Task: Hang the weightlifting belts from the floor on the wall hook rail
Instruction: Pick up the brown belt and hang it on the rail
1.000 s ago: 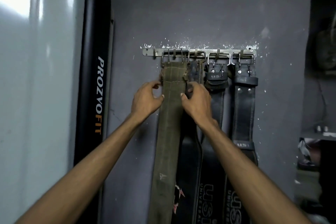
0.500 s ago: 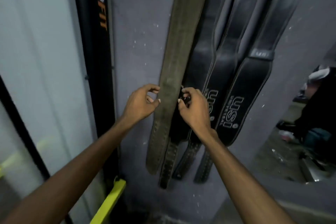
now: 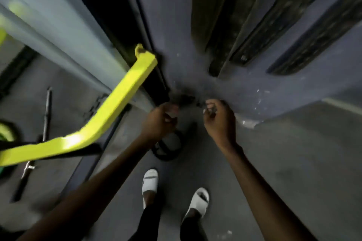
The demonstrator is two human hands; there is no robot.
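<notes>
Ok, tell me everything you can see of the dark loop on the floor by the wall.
The dark loop looks like a black strap curled into a rough ring, lying on the grey floor near the foot of the wall, just ahead of the white slides. The left hand covers its upper edge; whether it touches is unclear. Blur hides any buckle or material.

A belt (image 3: 166,149) lies on the floor (image 3: 284,162) below hanging belts (image 3: 221,25).

No text, label, brand, number or sign is legible in this view: motion blur smears the surfaces of the hanging belts (image 3: 282,22), the yellow frame bar (image 3: 121,96) and the white slides (image 3: 149,182).
</notes>
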